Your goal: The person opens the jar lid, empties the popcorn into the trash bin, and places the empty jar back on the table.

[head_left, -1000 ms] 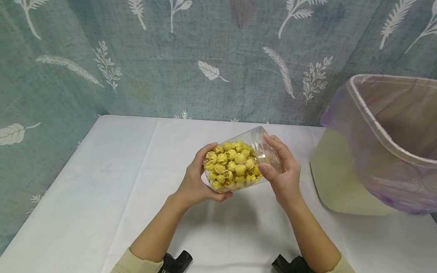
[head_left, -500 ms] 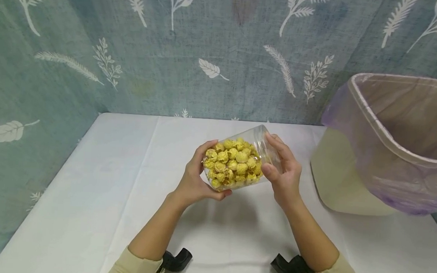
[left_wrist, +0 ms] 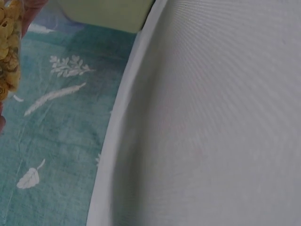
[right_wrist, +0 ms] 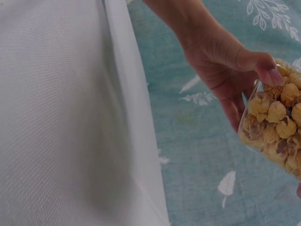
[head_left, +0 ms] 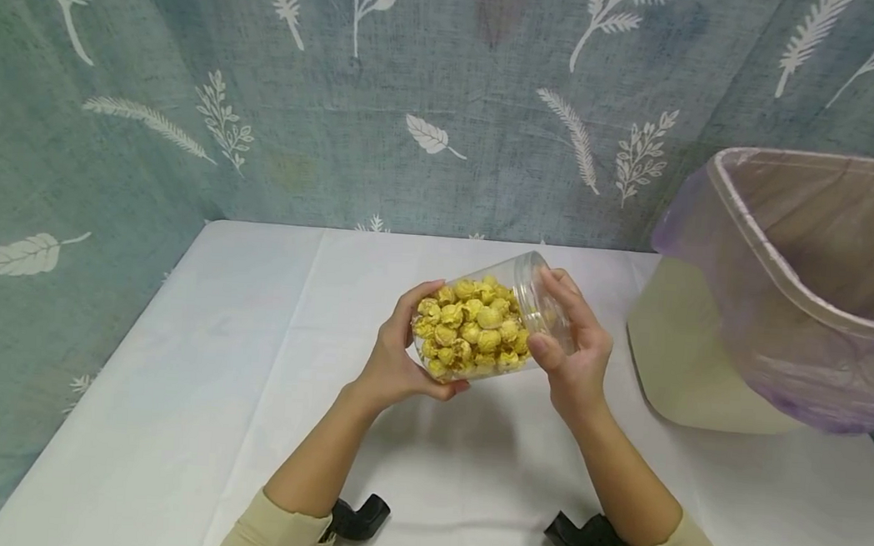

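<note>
A clear jar [head_left: 471, 329] filled with yellow popcorn [head_left: 479, 317] is held tilted on its side above the table, its lidded end up and to the right. Around the jar's base curls my left hand [head_left: 396, 358], thumb underneath and fingers on the far side. My right hand [head_left: 578, 353] grips the clear screw lid [head_left: 543, 305] between thumb and fingers. In the right wrist view the left hand [right_wrist: 221, 61] shows at the base of the jar [right_wrist: 275, 122]. Only a strip of the popcorn [left_wrist: 8, 49] shows in the left wrist view.
A pale bin [head_left: 695, 347] lined with a translucent purple bag [head_left: 792, 361] stands open-topped at the right. White cloth covers the table [head_left: 197, 392]. A green leaf-patterned curtain [head_left: 339, 150] hangs behind and to the left.
Both hands keep their hold on the jar and lid. Everything in the head view has shifted slightly to the right; the right-hand fingers have turned a little on the lid.
</note>
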